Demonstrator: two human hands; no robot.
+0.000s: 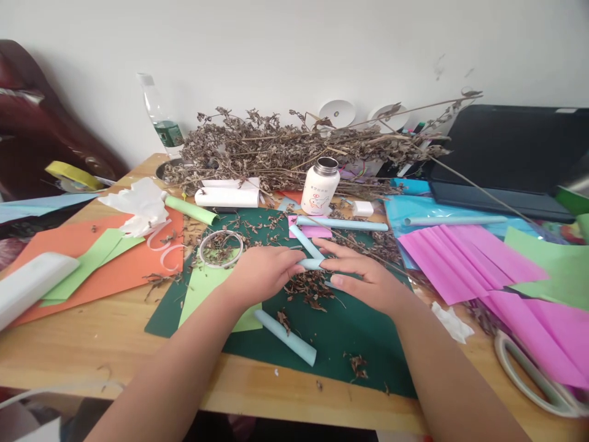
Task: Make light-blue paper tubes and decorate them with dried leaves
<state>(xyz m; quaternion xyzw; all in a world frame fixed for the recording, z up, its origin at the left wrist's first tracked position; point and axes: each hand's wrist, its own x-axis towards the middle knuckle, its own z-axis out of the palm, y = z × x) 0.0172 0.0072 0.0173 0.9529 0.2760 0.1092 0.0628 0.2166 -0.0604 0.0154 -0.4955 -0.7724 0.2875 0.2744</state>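
My left hand [264,273] is closed at one end of a short pale blue paper roll [311,264], fingertips pinching it. My right hand [368,282] has its fingers spread, fingertips touching the roll's other end. Crumbled dry leaves [309,288] lie just beneath on a dark green sheet [363,334]. Another blue paper roll [306,240] slants behind my fingers, and a longer blue tube [345,223] lies across a pink paper piece [317,232]. Closer to me rests a blue paper tube [286,339]. A tape ring [201,248] sits on light green paper [196,301].
Dried plant stems [257,147] are heaped along the wall behind an uncapped white bottle [319,187]. Pink crepe paper [464,261] and a large tape roll [529,383] occupy the right. Orange paper [124,279] and a plastic bottle [161,116] are on the left.
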